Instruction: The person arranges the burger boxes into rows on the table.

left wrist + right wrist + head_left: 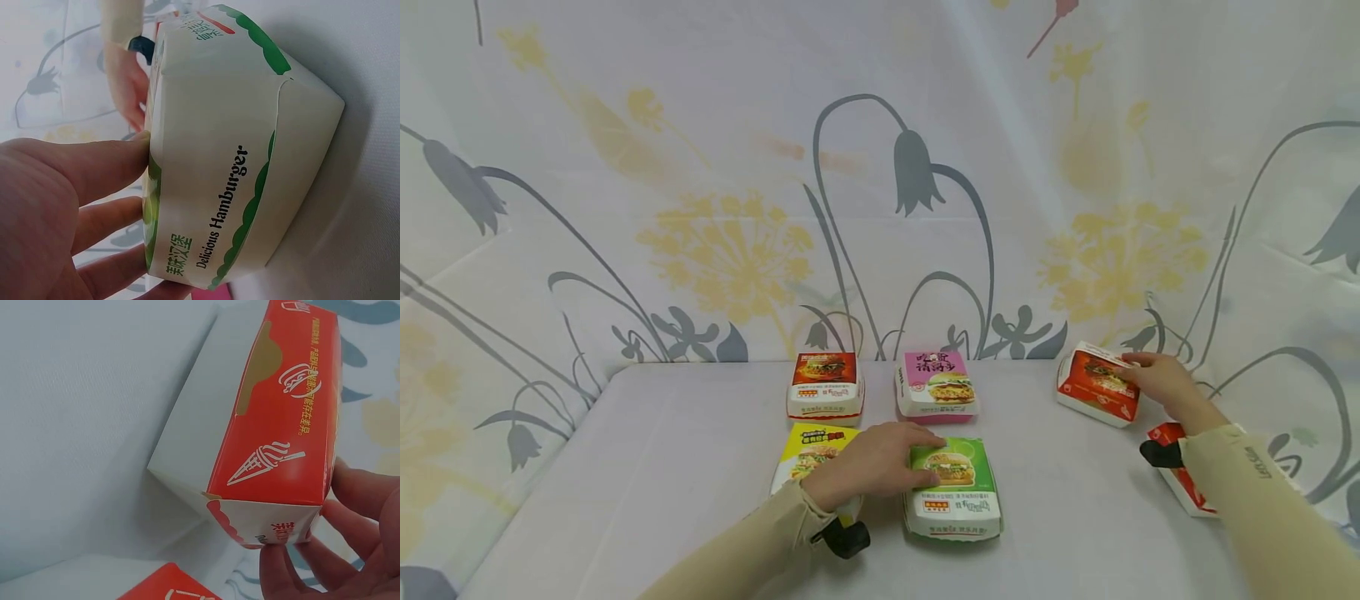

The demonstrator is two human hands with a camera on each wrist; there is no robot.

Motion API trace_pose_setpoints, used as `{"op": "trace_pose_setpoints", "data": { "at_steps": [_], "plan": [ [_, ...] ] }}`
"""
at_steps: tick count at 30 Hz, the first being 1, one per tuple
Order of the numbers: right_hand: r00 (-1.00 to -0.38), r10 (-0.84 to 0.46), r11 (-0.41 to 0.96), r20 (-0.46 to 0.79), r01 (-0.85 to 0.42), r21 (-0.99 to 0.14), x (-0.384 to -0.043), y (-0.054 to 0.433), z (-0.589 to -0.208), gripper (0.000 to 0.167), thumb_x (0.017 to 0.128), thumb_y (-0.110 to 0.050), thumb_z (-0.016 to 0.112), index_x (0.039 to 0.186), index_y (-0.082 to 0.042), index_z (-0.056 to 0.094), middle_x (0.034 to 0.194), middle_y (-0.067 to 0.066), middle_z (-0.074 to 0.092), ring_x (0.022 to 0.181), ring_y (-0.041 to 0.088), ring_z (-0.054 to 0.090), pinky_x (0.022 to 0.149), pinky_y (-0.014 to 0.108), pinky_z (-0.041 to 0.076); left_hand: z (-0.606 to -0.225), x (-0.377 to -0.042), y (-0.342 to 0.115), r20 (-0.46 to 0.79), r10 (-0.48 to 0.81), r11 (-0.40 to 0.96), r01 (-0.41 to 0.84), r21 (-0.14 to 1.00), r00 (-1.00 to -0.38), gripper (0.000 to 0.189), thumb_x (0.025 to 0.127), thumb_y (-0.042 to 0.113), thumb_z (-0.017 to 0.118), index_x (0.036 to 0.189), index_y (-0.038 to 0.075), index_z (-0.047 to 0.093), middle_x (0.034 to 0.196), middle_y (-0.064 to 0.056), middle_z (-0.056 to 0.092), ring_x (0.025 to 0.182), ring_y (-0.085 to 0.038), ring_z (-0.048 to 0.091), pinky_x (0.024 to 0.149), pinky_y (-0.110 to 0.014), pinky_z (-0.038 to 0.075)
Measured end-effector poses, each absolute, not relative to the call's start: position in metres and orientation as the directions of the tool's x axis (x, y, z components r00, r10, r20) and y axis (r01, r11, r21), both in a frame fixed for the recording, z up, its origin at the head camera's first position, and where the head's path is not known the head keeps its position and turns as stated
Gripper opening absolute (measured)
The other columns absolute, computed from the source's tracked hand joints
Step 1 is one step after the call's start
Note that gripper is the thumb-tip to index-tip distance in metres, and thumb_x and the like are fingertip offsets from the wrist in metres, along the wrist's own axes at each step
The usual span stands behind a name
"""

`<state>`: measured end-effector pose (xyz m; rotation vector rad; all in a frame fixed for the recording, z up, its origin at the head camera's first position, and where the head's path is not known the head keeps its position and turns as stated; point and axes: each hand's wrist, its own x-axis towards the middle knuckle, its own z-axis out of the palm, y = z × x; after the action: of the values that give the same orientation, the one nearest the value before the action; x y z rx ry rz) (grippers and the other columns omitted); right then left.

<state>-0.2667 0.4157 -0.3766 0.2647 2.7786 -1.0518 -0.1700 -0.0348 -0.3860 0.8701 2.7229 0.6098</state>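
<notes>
My left hand [880, 462] rests on the lid of a green and white burger box [953, 487]. In the left wrist view the thumb and several fingers touch the top edge of this box [212, 144], whose side reads "Delicious Hamburger". Over at the right, my right hand [1161, 383] touches the near corner of a red burger box [1097, 387] standing at an angle. The right wrist view has the thumb at the top edge of that box [281, 419] and fingertips over its white side.
A yellow burger box [797, 454] is partly hidden behind my left arm. Behind stand a red and white box [825, 387] and a pink one [936, 387]. Another red box [1183, 479] lies partly under my right forearm. A flower-patterned cloth [880, 250] hangs behind the white table [685, 450].
</notes>
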Motion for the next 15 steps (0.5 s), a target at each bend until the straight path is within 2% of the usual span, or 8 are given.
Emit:
{"op": "trace_pose_setpoints", "data": {
  "at_steps": [15],
  "plan": [
    [-0.987, 0.042, 0.774, -0.155, 0.13, -0.619, -0.269, 0.385, -0.385, 0.061, 0.101, -0.028, 0.053, 0.147, 0.008, 0.036, 0.144, 0.043, 0.028, 0.127, 0.056, 0.031, 0.101, 0.067, 0.033, -0.384, -0.17, -0.035, -0.079, 0.598, 0.734, 0.506, 0.452, -0.797, 0.048, 0.09, 0.047, 0.071, 0.135, 0.029, 0.064, 0.136, 0.007, 0.06, 0.124, -0.017, 0.055, 0.101, -0.038, 0.046]
  ]
}}
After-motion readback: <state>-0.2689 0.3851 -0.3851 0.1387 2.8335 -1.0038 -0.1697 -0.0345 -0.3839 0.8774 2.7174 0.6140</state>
